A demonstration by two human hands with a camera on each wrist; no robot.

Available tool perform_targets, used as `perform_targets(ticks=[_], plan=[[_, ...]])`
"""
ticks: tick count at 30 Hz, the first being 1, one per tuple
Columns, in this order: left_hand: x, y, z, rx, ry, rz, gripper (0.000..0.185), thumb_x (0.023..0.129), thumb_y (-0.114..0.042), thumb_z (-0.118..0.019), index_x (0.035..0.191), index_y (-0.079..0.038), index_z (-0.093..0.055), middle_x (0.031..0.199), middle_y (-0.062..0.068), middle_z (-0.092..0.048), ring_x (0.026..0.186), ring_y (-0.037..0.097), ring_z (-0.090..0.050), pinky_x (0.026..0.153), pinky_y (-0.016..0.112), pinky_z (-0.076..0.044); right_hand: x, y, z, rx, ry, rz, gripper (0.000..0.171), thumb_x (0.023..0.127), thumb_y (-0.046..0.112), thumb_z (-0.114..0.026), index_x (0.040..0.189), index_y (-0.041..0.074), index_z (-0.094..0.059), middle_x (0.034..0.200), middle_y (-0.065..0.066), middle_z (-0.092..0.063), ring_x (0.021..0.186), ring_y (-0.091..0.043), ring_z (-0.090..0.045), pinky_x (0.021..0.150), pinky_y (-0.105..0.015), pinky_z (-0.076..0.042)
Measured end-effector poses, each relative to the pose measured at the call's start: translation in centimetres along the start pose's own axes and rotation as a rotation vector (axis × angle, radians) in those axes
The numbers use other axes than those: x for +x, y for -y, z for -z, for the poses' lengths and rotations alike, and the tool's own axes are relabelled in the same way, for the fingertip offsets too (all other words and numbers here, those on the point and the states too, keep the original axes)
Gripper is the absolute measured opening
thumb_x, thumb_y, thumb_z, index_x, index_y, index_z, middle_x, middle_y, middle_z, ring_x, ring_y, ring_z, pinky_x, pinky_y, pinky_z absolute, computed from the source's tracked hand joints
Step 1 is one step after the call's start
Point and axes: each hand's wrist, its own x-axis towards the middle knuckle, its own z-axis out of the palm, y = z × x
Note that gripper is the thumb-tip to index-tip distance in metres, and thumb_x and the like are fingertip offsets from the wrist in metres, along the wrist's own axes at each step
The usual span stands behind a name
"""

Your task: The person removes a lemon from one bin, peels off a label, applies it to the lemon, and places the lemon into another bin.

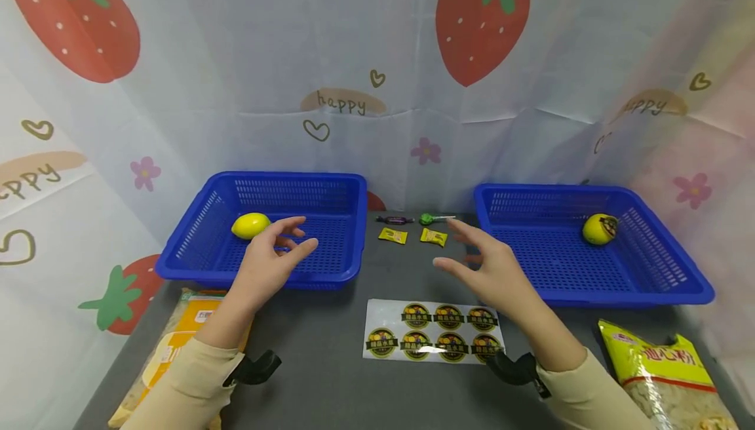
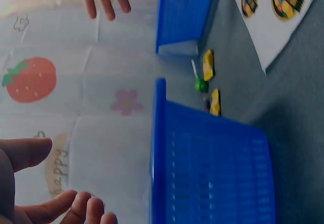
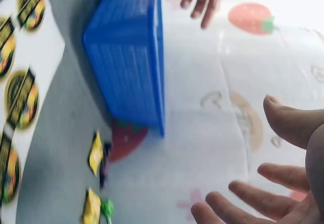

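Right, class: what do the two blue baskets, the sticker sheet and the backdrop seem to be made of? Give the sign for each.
The left blue basket and right blue basket look like moulded plastic: glossy rims, slotted mesh walls. The sticker sheet seems glossy coated paper or film; it reflects light. The backdrop looks like thin printed cloth or plastic sheeting, going by its fold creases; which one, I cannot tell.

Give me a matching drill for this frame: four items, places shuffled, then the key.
Items:
1. plain lemon
2. stickered lemon
3. sticker sheet
4. lollipop

Places:
A. in the right basket
B. near table edge, between the forearms
C. in the left basket
D. at the back, between the baskets

Pairs: 1-C, 2-A, 3-B, 4-D
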Motion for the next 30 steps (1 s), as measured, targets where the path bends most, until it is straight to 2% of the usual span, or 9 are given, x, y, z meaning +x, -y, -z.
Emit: perform_targets(ticks=[4, 10, 17, 20, 25, 30], plan=[[0.2, 0.3, 1.0, 0.035, 0.005, 0.021, 0.062, 0.098, -0.049, -0.063, 0.148, -0.016, -0.050, 0.127, 0.010, -0.059, 0.107, 0.026, -0.057, 0.084, 0.035, -0.051, 1.5, 0.7, -2.5, 0.083, 0.040, -0.018, 0.073, 0.088, 0.040, -0.078, 0.152, 0.027, -0.046, 0.155, -0.006, -0.047, 0.134, -0.030, -0.054, 0.096, -0.045, -0.056], [0.9, 0.6, 2.6, 0.076, -0.004, 0.001, 0.063, 0.098, -0.049, -0.062, 0.149, -0.016, -0.048, 0.128, 0.012, -0.058, 0.110, 0.026, -0.057, 0.082, 0.038, -0.050, 3.2, 1.2, -6.7, 0.169, 0.107, -0.077, 0.076, 0.087, 0.048, -0.076, 0.154, 0.038, -0.040, 0.159, -0.001, -0.040, 0.140, -0.032, -0.048, 0.096, -0.044, -0.056], [2.1, 1.1, 4.5, 0.115, -0.044, -0.029, 0.059, 0.099, -0.048, -0.062, 0.147, -0.014, -0.051, 0.126, 0.014, -0.060, 0.111, 0.029, -0.057, 0.090, 0.043, -0.050, 4.8, 1.5, -10.7, 0.153, 0.173, -0.137, 0.084, 0.086, 0.054, -0.076, 0.157, 0.035, -0.036, 0.159, -0.001, -0.041, 0.139, -0.030, -0.049, 0.094, -0.049, -0.055], [2.9, 1.5, 5.1, 0.156, -0.045, -0.038, 0.058, 0.099, -0.047, -0.061, 0.144, -0.013, -0.053, 0.126, 0.015, -0.061, 0.112, 0.031, -0.058, 0.089, 0.044, -0.051, 5.3, 1.6, -12.0, 0.166, 0.195, -0.162, 0.087, 0.085, 0.056, -0.075, 0.158, 0.034, -0.034, 0.161, -0.001, -0.039, 0.141, -0.031, -0.047, 0.099, -0.055, -0.051], [4.5, 1.8, 6.4, 0.218, -0.036, -0.024, 0.061, 0.098, -0.050, -0.061, 0.144, -0.010, -0.053, 0.128, 0.018, -0.059, 0.116, 0.035, -0.056, 0.087, 0.048, -0.050, 5.8, 1.6, -13.5, 0.194, 0.233, -0.170, 0.085, 0.085, 0.057, -0.074, 0.157, 0.038, -0.033, 0.161, 0.002, -0.038, 0.142, -0.032, -0.045, 0.106, -0.055, -0.047], [6.3, 1.1, 8.2, 0.225, 0.017, 0.001, 0.071, 0.095, -0.057, -0.062, 0.148, -0.011, -0.048, 0.138, 0.019, -0.053, 0.125, 0.038, -0.050, 0.097, 0.058, -0.046, 5.8, 1.5, -14.1, 0.213, 0.246, -0.185, 0.081, 0.086, 0.057, -0.074, 0.156, 0.038, -0.036, 0.164, 0.001, -0.032, 0.144, -0.032, -0.042, 0.112, -0.055, -0.041]])
